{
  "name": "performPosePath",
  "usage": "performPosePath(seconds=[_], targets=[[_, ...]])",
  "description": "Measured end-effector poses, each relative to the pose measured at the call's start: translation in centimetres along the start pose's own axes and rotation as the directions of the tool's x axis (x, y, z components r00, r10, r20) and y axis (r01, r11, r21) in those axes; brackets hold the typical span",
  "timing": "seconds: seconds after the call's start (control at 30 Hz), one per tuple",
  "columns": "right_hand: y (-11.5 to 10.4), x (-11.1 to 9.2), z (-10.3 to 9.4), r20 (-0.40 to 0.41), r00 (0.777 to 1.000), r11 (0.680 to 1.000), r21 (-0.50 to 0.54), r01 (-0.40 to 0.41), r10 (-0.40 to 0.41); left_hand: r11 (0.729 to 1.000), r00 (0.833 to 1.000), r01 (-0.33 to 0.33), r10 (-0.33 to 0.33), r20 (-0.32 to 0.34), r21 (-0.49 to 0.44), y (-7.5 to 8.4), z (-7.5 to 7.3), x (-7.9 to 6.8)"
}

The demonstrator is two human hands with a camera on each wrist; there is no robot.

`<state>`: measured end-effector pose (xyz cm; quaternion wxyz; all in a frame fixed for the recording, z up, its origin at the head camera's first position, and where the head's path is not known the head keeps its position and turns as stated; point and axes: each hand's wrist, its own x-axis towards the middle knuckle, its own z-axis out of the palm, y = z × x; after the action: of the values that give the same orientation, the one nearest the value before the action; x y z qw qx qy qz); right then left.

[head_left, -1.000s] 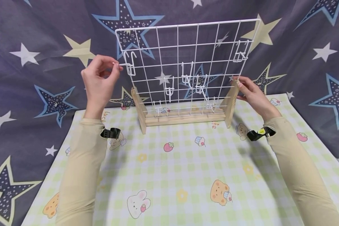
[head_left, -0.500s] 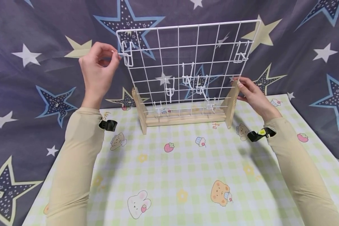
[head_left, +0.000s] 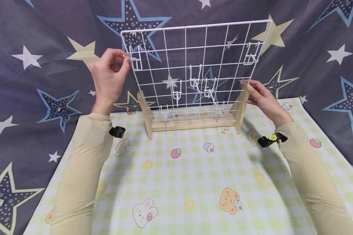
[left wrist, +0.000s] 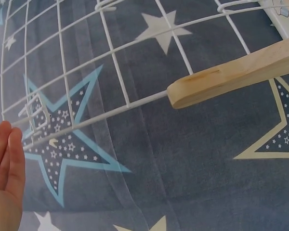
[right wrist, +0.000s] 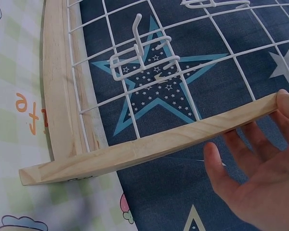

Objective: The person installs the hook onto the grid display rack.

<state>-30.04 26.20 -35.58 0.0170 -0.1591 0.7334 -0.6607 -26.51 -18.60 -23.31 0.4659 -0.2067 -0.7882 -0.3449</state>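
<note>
Wire made up most of the scene: a white metal grid panel of thin round rods stood upright in a pale, smooth wooden stand on the surface, which was covered by a green-checked cloth with cartoon prints. The left hand pinched a small white wire hook at the panel's upper left corner, thumb and fingertips closed on it. The right hand rested with relaxed fingers against the stand's right wooden upright, gripping nothing. More white hooks hung mid-panel. Only the right wrist view showed the upright's rounded end and grain; the left wrist view showed flat fingers beside the rods, the pinch itself hidden.
</note>
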Motion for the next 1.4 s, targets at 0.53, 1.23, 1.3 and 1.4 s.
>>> performPosePath(seconds=[0.53,1.23,1.3,1.4], targets=[[-0.1,-0.1,0.0,0.001,1.0,1.0,0.011,-0.019,0.019,0.994,0.995,-0.08,0.083,0.05,-0.07,-0.7,1.2,-2.2],[0.2,0.0,0.2,-0.001,1.0,0.999,0.044,0.001,0.0,0.992,0.993,-0.089,0.096,0.069,-0.088,-0.7,1.3,-2.4],[0.2,0.1,0.2,-0.004,1.0,0.999,0.05,0.005,-0.005,0.993,0.993,-0.083,0.089,0.075,-0.08,-0.7,1.2,-2.6],[0.3,0.1,0.2,-0.008,1.0,0.998,0.068,0.012,-0.012,0.995,0.995,-0.066,0.071,0.076,-0.068,-0.8,1.2,-2.9]])
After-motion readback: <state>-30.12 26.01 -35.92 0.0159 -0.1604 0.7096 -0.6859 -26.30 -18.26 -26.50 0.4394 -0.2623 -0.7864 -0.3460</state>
